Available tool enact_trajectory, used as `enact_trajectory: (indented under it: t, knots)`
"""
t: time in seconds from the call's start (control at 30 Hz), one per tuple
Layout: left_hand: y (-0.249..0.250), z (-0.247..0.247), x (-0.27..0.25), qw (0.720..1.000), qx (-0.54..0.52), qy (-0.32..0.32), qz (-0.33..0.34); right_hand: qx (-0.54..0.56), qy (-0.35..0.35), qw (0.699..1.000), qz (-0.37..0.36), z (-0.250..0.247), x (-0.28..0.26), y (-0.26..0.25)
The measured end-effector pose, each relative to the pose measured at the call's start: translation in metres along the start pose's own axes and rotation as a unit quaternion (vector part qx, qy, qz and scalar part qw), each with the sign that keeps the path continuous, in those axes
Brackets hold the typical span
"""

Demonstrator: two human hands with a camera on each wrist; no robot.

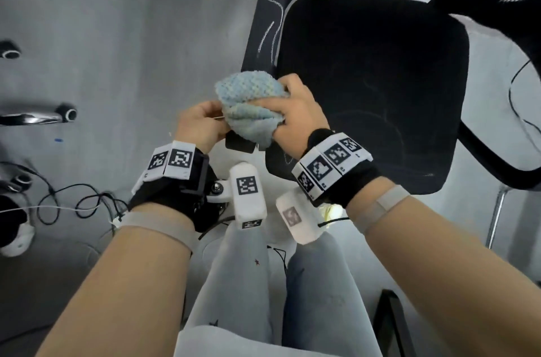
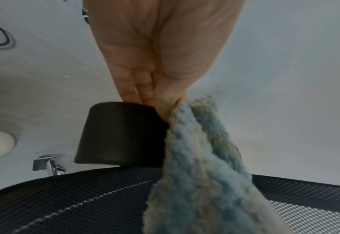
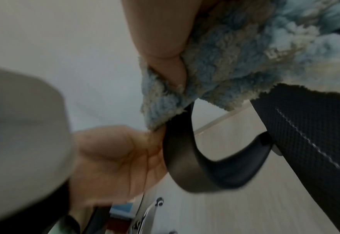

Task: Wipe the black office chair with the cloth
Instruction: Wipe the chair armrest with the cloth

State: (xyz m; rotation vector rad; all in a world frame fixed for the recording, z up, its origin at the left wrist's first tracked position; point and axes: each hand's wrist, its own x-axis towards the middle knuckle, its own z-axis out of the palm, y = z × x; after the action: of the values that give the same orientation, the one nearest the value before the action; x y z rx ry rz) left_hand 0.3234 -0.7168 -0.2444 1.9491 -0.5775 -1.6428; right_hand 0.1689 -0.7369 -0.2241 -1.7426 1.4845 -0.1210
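Both hands held the blue cloth [image 1: 251,105] bunched over the black office chair's armrest [image 1: 263,34]: right hand [image 1: 295,113] gripping the wad, left hand [image 1: 202,125] pinching an edge. Wiping looked under way; the next stroke probably needed firm pressure along the armrest.

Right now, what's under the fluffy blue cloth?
Under the fluffy blue cloth is the black chair's plastic armrest; only its end pokes out. The right hand grips the cloth, the left hand pinches its edge.

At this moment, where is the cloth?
In the head view the cloth is bunched between the left hand and right hand, over the chair's armrest end.
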Motion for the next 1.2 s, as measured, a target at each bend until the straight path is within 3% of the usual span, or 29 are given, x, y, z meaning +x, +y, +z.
enact_trajectory:
  t: [0.1,0.23,0.47,0.7,0.8,0.9,0.93,1.1,1.2]
  knots:
    - [-0.001,-0.001,0.001,1.000,-0.017,-0.012,-0.003,-0.031,0.039,0.999,0.013,-0.014,0.026,-0.004]
    - [0.002,-0.002,0.001,0.999,-0.035,-0.032,0.005,0.027,0.112,0.992,0.053,-0.026,0.065,-0.005]
    - [0.003,0.001,0.004,0.998,-0.039,-0.052,-0.010,0.028,0.018,0.999,-0.010,0.010,-0.008,0.005]
    - [0.013,0.009,0.000,0.993,-0.105,-0.058,-0.008,0.076,0.135,0.987,0.035,-0.003,0.035,0.003]
    - [0.026,0.011,-0.003,0.987,-0.156,-0.045,-0.015,0.062,0.101,0.993,0.024,0.011,0.006,0.008]
    - [0.033,0.015,-0.011,0.974,-0.209,-0.077,-0.043,-0.017,-0.001,1.000,0.002,0.022,-0.023,0.014]
    - [0.033,0.016,-0.013,0.972,-0.217,-0.080,-0.048,-0.037,-0.007,0.999,0.006,0.021,-0.024,0.016]
    - [0.026,0.008,-0.005,0.989,-0.119,-0.077,-0.036,0.068,0.153,0.984,0.061,-0.012,0.025,0.013]
    - [0.021,0.004,-0.005,0.990,-0.093,-0.098,-0.039,0.062,0.162,0.981,0.086,-0.030,0.049,0.010]
